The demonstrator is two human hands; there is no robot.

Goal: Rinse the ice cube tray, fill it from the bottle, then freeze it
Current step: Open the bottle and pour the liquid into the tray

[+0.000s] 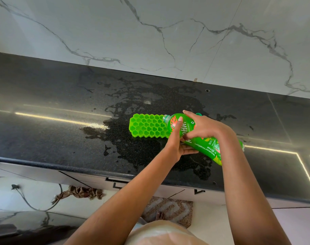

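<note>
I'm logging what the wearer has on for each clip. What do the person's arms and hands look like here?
Both forearms are bare up to the frame edge, with no sleeves visible. The left hand and right hand show no gloves, and I see no rings, watch or bracelets. The nails look short and unpainted.

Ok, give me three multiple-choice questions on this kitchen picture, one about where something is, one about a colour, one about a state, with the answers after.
1. Where does the ice cube tray lie?
A. on the dark counter, in a wet patch
B. on the floor mat
C. in a sink

2. What colour is the tray?
A. blue
B. bright green
C. white

3. How is the bottle held?
A. upright, capped
B. lying alone on the counter
C. tipped, open mouth over the tray

Answers: 1 A, the tray rests flat amid the spilled water. 2 B, its honeycomb cells are bright green. 3 C, the left hand and right hand tilt the bottle, whose neck has no cap.
</note>
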